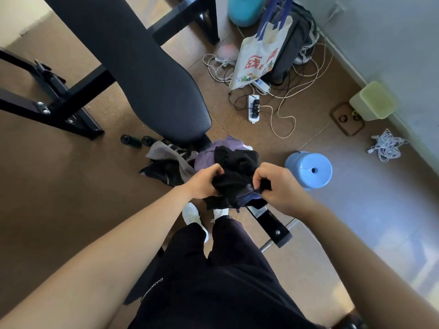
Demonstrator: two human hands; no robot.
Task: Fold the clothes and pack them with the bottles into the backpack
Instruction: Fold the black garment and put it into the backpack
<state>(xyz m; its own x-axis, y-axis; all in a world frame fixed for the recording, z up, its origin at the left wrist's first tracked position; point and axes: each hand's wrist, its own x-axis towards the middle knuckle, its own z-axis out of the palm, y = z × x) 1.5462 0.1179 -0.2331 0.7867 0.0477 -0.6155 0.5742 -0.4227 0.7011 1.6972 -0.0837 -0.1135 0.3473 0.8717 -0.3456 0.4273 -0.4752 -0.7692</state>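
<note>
1. The person stands at the near end of the bench (152, 74), over a pile of clothes.
2. The left hand (205, 180) grips the left side of a black garment (234, 176), fingers curled into the cloth.
3. The right hand (278, 186) grips its right side the same way.
4. The garment is bunched and held just above the pile. It spans left to right between the hands, and no clear long axis shows.
5. A purple garment (209, 155) and a grey garment (166, 150) lie beneath.
6. Two dark bottles (130, 140) sit side by side on the floor, left of the pile; whether upright or lying, I cannot tell.
7. The backpack (292, 48) leans near the wall, behind a tote bag (259, 55).
</note>
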